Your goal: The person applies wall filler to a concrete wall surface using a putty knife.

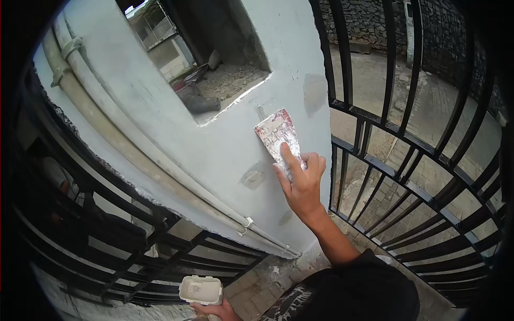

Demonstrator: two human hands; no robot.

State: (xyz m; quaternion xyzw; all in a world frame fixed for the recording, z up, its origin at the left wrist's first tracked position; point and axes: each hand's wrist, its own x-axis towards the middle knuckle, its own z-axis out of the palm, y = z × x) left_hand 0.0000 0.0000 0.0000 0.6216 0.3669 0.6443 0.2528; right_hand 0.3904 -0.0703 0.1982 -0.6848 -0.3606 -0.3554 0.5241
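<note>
The pale wall point(225, 155) is filling the middle; a black gate point(390, 64) is standing at the right, and 2 pipes point(107, 127) are running down the wall's left side. The tub point(183, 290) is sitting near and left in the left hand point(217, 309); that grip is clasping its near side, though the fingers underneath are hiding. The right hand point(304, 184) is reaching out to the wall, its grip pinching the scraper point(276, 130) with 1 finger lying along the blade. The scraper is pointing toward the sill point(236, 100), between 1 grey patch point(254, 175) near left and another point(316, 93) far right; whether its edge is touching, I cannot tell.

The step seems to be smoothing paste. Good work would mean leaning the blade low, pressing evenly through that finger, drawing long strokes past each patch's rim and wiping off crust that may be scoring the surface. Holding the tub level and closer would probably be saving drips.

As for writing, the black shirt point(369, 283) is carrying a pale print point(289, 304), too warped for reading. The tub and scraper are showing no legible label or brand.
</note>
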